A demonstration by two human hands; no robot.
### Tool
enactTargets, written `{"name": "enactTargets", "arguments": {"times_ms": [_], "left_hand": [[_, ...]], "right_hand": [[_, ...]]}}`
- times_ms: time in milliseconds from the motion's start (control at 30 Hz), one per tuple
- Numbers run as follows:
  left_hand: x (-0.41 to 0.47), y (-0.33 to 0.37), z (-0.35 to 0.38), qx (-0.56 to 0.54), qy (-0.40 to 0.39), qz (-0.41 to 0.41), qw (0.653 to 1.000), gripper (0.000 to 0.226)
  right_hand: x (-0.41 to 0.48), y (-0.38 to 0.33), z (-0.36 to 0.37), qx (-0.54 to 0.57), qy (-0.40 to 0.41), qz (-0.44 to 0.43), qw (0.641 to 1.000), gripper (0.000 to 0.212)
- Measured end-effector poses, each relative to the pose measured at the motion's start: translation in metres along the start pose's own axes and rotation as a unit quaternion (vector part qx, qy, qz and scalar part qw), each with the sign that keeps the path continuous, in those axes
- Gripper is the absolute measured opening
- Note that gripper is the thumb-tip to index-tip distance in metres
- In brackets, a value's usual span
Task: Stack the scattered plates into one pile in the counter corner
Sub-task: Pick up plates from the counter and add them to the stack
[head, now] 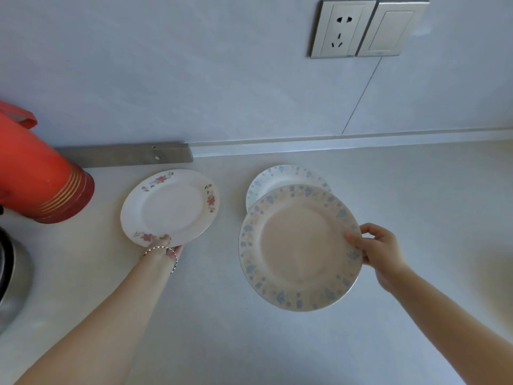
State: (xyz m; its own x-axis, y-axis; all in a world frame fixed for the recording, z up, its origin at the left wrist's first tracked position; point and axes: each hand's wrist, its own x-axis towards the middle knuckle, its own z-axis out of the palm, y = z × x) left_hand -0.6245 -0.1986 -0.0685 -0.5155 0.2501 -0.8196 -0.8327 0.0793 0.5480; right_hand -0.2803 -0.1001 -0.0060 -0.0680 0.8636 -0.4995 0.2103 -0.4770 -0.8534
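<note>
**Two plates in hand, a third behind**

Nearest, the blue plate (pixel 299 247), rimmed with pale blue leaves, is held by the right hand (pixel 380 252) at its right edge. The thumb lies on top of the rim and the other fingers (pixel 373 232) curl closed around the edge, gripping it. The plate looks lifted and tilted rather than lying flat on the tabletop (pixel 222 329), though how far it clears the surface cannot be told.

Left of the blue plate, and well apart from it, is the pink plate (pixel 170 207), white with pink flower sprays on its rim. The left hand (pixel 163 247), a thin bracelet (pixel 166 252) on its wrist, grips this plate at its near edge: fingertips press on the rim and the hand closes beneath it.

Just behind the blue plate, and partly hidden by it, the far plate (pixel 280 177) lies on the tabletop, white with faint blue specks.

Far left of the blue plate stands a red flask (pixel 39 173) with gold bands, and a metal pot (pixel 11 273) shows at the frame edge. A steel strip (pixel 125 155) runs along the foot of the wall (pixel 194 79). High on the wall, up and right of the blue plate, are a socket (pixel 342 27) and a switch (pixel 392 27).
</note>
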Motion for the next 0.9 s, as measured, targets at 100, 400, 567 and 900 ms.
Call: {"name": "enactTargets", "arguments": {"times_ms": [100,400,567,900], "left_hand": [[-0.007,0.001,-0.003,-0.032,-0.009,-0.004,0.999,0.031],[-0.075,-0.017,0.009,-0.006,-0.11,0.032,0.993,0.029],[-0.131,-0.051,0.05,0.111,-0.251,0.081,0.958,0.035],[-0.253,-0.209,0.146,0.218,-0.362,0.076,0.903,0.031]], "right_hand": [[-0.002,0.005,-0.008,-0.004,0.017,0.004,1.0,0.021],[-0.016,0.01,-0.058,0.04,0.063,0.0,0.997,0.018],[-0.032,0.011,-0.121,0.102,0.124,0.007,0.987,0.017],[-0.09,0.031,-0.314,0.234,0.307,-0.008,0.922,0.02]]}}
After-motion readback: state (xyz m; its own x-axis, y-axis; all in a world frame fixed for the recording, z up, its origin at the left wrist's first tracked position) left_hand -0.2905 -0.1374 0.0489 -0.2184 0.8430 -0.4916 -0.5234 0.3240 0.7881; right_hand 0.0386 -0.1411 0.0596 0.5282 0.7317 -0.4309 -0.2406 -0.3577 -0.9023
